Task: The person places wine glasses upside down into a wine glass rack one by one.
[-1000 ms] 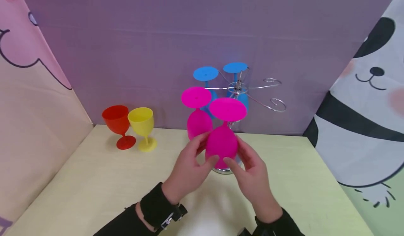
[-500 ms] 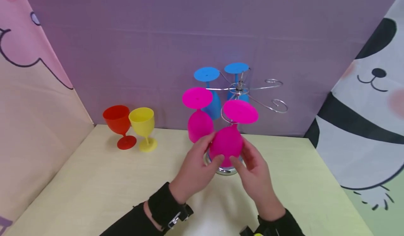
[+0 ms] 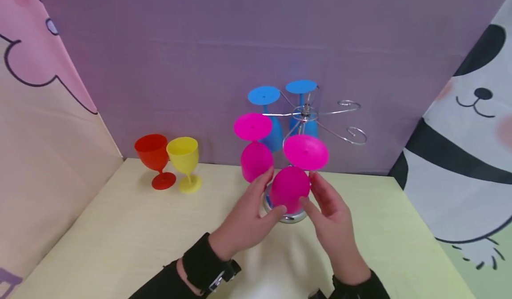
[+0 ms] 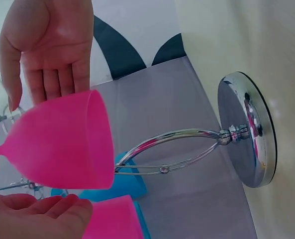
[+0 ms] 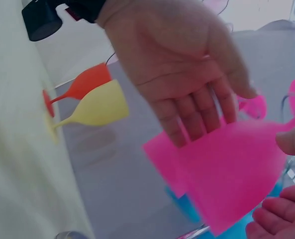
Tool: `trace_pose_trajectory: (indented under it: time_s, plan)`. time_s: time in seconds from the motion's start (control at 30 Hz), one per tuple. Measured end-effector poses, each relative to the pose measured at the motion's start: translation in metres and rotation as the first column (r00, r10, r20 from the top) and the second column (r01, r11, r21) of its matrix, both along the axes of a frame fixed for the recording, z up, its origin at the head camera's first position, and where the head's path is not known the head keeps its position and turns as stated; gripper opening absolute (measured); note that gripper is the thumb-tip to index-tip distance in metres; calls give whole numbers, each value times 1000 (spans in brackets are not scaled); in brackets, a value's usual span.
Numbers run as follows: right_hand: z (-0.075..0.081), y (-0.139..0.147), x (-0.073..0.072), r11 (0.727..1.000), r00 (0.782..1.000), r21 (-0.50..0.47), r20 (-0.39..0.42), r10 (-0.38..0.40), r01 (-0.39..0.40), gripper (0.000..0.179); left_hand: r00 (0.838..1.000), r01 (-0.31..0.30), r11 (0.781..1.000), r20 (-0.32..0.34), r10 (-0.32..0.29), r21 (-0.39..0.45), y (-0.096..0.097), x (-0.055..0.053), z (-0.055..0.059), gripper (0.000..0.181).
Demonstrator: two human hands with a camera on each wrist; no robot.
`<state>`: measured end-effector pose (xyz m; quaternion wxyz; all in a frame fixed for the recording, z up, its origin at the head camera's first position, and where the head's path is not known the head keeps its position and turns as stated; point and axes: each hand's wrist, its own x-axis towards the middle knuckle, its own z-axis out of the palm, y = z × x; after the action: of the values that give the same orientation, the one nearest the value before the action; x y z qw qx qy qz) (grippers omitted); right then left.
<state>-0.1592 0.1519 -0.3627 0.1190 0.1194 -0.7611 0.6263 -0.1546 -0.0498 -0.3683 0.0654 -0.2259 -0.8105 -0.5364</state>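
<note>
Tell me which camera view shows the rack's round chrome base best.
The left wrist view: the round chrome base shows almost whole there, crossed only by its stem. In the head view, the pink goblet hides part of it; the right wrist view offers, at most, a sliver at the bottom edge.

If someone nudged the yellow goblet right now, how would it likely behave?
The yellow goblet would probably tip fairly easily, since its wide bowl stands high on a thin stem. Once down, it might roll, its bowl and foot both being round. It is likely light, as its wall looks thin and plastic.
</note>
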Motion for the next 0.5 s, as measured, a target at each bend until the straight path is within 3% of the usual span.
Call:
trace_pose_trajectory:
  time_s: [0.1,0.27,0.4,0.5]
  plan:
    - [13,-3,13,1000,1000,-12,4,-25,25,60,1000,-13,1000,17,13,18,-7,9,3,79]
    - [30,-7,34,998,999,-45,-28,-36,34,58,1000,-18,997,-17,19,80,-22,25,8,71]
    - [35,-8,44,998,997,-60,-65,-38,34,59,994,-49,990,-93,61,129,-36,38,10,64]
    - [36,-7,47,996,994,-72,-97,-50,43,59,978,-92,983,-169,119,156,-48,45,11,58]
